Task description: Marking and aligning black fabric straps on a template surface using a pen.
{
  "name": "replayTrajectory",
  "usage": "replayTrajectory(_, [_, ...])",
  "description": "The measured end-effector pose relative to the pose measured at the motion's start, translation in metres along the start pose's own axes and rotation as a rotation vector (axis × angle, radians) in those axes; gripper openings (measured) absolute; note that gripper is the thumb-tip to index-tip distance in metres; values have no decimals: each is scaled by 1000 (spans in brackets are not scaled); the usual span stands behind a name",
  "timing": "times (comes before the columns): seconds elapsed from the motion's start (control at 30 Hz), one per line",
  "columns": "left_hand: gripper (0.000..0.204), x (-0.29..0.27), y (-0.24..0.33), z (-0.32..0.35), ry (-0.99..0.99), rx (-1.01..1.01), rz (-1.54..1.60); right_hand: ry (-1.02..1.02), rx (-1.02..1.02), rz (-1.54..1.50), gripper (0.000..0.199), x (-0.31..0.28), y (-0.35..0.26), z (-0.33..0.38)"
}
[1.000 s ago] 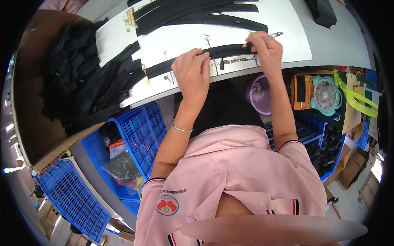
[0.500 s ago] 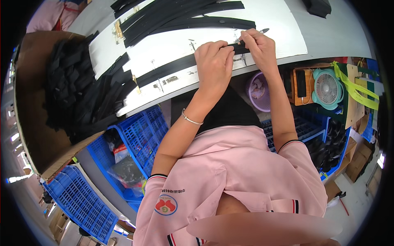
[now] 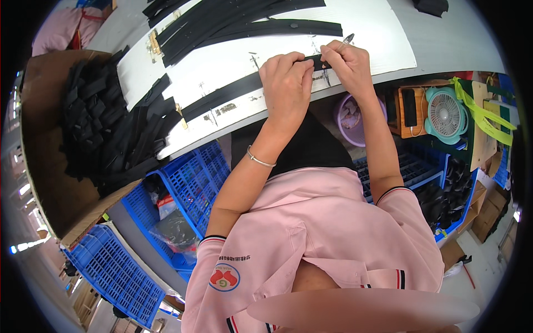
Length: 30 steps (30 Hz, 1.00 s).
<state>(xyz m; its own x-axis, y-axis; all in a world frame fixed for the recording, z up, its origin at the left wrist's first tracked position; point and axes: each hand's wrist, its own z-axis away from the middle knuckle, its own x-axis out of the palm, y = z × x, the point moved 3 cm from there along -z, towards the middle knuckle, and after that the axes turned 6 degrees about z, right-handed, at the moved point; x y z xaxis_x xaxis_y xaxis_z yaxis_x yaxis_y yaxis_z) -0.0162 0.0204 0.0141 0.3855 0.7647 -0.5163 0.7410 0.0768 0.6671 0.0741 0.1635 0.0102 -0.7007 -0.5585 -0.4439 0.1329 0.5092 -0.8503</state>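
Press the black strip [image 3: 222,96] flat along the white board's [image 3: 383,41] near edge: the left hand [image 3: 286,86] curls over it — pinching, I cannot tell — while the right hand's [image 3: 351,71] fingers grip the pen [image 3: 348,39] steadily.

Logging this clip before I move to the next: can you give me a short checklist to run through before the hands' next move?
1. Left hand at the black strip: ok.
2. Strip lying on the white board: ok.
3. Pen held in the right hand: ok.
4. Pen tip touching the strip: cannot tell, too small.
5. Other black strips apart from both hands: ok, farther back.
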Motion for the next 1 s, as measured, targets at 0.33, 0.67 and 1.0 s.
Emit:
replayTrajectory(0.33, [17, -7, -1, 2, -14, 27, -3, -62, 13, 8, 22, 3, 4, -1])
replayTrajectory(0.67, [44, -28, -13, 10, -217, -48, -115, 268, 140, -158, 19, -8, 15, 10])
replayTrajectory(1.0, [29, -72, -47, 8, -34, -67, -30, 125, 110, -102, 24, 3, -2, -2])
